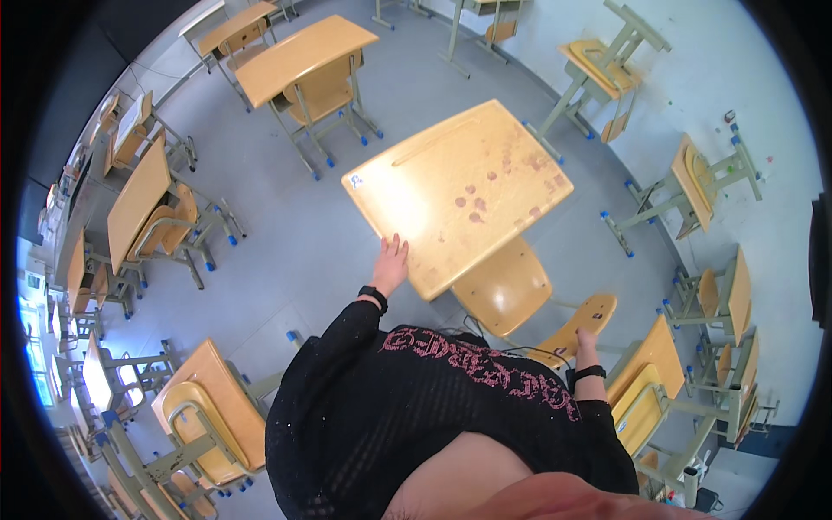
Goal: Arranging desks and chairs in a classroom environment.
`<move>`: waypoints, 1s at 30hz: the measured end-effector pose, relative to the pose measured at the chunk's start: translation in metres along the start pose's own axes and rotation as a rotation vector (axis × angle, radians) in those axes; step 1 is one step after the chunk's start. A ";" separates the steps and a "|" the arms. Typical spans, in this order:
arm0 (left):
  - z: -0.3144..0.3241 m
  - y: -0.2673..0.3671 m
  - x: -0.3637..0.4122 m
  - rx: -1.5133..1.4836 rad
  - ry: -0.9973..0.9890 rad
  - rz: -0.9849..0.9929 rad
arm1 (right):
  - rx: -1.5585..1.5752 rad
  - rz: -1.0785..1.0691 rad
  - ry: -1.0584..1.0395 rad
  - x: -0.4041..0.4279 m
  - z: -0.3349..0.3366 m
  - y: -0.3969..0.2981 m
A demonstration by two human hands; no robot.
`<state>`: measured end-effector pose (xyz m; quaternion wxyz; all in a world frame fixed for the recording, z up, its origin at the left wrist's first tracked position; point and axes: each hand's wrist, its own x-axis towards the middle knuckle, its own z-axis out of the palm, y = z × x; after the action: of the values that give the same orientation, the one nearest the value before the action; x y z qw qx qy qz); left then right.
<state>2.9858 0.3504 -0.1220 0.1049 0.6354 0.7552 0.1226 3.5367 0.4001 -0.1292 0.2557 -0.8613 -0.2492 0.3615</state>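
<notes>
A single school desk (448,195) with a wooden top stands in front of me. Reddish-brown blotches mark part of its surface, and a pencil groove runs along the far side. My left hand (390,261) rests at the desk's left edge, fingers slightly apart on the top; its thumb is hard to make out. Partly under the near side is a chair's wooden seat (504,286). My right hand (587,340) grips the top of that chair's backrest (595,313), with most of the fingers hidden behind it.
Ahead, another desk (305,55) has a chair tucked in. Along the right wall, desks (699,179) carry upturned chairs. Behind me on both sides stand desks (208,403) (650,364) with chairs upside down on top. More desks (140,201) line the left, over grey floor (279,234).
</notes>
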 end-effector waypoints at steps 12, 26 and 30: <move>-0.042 0.013 0.001 0.053 -0.301 -0.104 | 0.189 -0.197 -0.321 -0.037 0.071 -0.065; -0.033 0.017 0.009 0.050 -0.317 -0.150 | 0.245 -0.050 -0.395 -0.078 0.163 -0.108; -0.034 0.018 0.005 0.037 -0.311 -0.169 | 0.106 -0.033 -0.539 -0.095 0.173 -0.129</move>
<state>2.9915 0.3564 -0.0841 0.2186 0.5830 0.7825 -0.0003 3.3169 0.4833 -0.1077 0.2306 -0.7153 -0.3029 0.5860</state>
